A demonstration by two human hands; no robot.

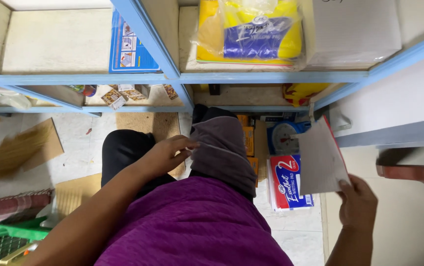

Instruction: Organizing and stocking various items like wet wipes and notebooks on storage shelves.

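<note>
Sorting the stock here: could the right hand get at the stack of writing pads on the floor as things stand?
Probably yes. The right hand hovers just beside the pads with nothing between them, but its fingers already hold a white pad, which it would need to put down first.

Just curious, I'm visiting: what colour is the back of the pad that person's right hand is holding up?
Plain white or pale grey, with a thin red edge. The pad in the right hand shows best in the head view.

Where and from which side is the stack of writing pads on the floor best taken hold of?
Judging by its pose, the stack of writing pads lies flat, so its near short edge looks best, pinched from the person's side. The far end is crowded by the blue scale, and the right hand holds a white pad above it.
</note>
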